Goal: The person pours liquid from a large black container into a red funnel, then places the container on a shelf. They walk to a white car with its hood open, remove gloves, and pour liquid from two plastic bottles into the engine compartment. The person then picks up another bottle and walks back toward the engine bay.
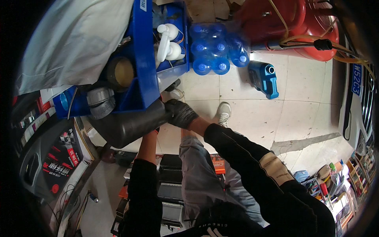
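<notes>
A black plastic vessel [128, 125] with a rounded, tapering body lies across in front of me, beside a blue plastic tray [147, 75]. My right hand [181, 113], in a dark knitted work glove, is closed around its right end. My left hand is hidden behind and beneath the vessel; only the bare forearm [149, 147] below a black sleeve leads up to it. A ribbed grey cap-like part [101, 102] is next to the vessel's left end. White spray and pump bottles [169, 41] stand in the tray, with an open round tub [119, 73] near its left side.
Blue-capped bottles in shrink wrap [211, 48] stand on the tiled floor [244, 118], with a teal jug [263, 79] to their right. Red tanks [292, 23] with hoses are at the far right. A car front [357, 106], a black oil jug [51, 166] and toolboxes [171, 191] surround me.
</notes>
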`<state>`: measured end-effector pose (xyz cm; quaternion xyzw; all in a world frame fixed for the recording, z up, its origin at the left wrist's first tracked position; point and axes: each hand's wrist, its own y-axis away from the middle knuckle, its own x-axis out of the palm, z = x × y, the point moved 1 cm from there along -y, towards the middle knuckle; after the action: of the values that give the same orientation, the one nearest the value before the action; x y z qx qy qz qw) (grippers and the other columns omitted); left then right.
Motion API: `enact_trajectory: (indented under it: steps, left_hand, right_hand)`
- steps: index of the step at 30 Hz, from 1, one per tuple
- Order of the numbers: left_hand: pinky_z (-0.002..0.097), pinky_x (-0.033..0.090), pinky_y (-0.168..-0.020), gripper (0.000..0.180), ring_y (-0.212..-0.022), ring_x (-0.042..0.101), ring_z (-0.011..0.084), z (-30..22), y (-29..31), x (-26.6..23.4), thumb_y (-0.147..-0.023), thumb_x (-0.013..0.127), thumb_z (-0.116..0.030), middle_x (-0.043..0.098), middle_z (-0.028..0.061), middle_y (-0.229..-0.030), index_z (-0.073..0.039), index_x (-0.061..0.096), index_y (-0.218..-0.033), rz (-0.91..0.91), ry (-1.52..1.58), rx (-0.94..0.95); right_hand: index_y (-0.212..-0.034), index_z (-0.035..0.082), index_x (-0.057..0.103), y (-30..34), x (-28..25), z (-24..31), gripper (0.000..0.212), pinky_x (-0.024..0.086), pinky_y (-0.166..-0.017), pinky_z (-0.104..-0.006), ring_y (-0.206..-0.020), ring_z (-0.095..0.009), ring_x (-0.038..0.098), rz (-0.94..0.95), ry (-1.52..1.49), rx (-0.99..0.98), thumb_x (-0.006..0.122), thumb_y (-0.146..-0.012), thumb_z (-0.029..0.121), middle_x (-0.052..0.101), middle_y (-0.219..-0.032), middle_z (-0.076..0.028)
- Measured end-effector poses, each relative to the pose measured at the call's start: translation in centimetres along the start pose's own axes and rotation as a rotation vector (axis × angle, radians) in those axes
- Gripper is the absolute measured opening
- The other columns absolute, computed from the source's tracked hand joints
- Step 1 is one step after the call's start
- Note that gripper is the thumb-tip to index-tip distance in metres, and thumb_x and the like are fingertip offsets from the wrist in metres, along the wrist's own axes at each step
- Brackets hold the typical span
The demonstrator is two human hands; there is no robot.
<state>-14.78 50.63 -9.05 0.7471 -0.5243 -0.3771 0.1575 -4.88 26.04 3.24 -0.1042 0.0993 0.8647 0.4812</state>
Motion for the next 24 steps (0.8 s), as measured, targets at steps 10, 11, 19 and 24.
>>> enact_trajectory:
  steps: [10, 11, 19, 24]
  left_hand:
    - [0.0385, 0.039, -0.107, 0.044, -0.124, 0.051, 0.0216, -1.0, -0.7, -1.2, -0.103, 0.046, -0.035, 0.055, 0.0086, -0.135, -0.010, 0.049, -0.139, 0.122, -0.289, 0.179]
    - [0.0386, 0.039, -0.107, 0.044, -0.124, 0.051, 0.0216, -1.1, -1.1, -1.4, -0.103, 0.046, -0.035, 0.055, 0.0086, -0.134, -0.011, 0.050, -0.138, 0.142, -0.320, 0.216]
    - [0.0388, 0.043, -0.101, 0.041, -0.117, 0.056, 0.0224, -3.1, -4.2, -2.0, -0.100, 0.048, -0.036, 0.060, 0.0094, -0.126, -0.010, 0.054, -0.131, 0.330, -0.757, 0.590]
    - [0.0390, 0.043, -0.100, 0.041, -0.117, 0.056, 0.0228, -5.1, -4.9, -1.8, -0.100, 0.050, -0.036, 0.059, 0.0099, -0.126, -0.010, 0.054, -0.132, 0.353, -0.721, 0.579]
  right_hand:
    - [-0.116, 0.012, 0.066, -0.2, -1.1, -1.2, 0.047, 0.052, -0.092, -0.0457, -0.104, -0.039, 0.062, 0.159, 0.080, 0.167, 0.074, -0.071, 0.022, 0.064, -0.109, -0.019]
    - [-0.117, 0.012, 0.066, -0.2, -1.0, -1.2, 0.047, 0.052, -0.092, -0.0455, -0.105, -0.039, 0.062, 0.100, 0.071, 0.124, 0.074, -0.071, 0.022, 0.064, -0.110, -0.018]
    - [-0.122, 0.013, 0.064, 0.8, -0.9, 0.0, 0.049, 0.051, -0.095, -0.0446, -0.109, -0.036, 0.061, -0.037, 0.037, 0.131, 0.073, -0.075, 0.019, 0.063, -0.118, -0.017]
    - [-0.119, 0.011, 0.065, -0.2, 0.7, 1.7, 0.046, 0.052, -0.092, -0.0450, -0.106, -0.037, 0.062, -0.111, -0.083, 0.092, 0.071, -0.074, 0.017, 0.063, -0.116, -0.018]
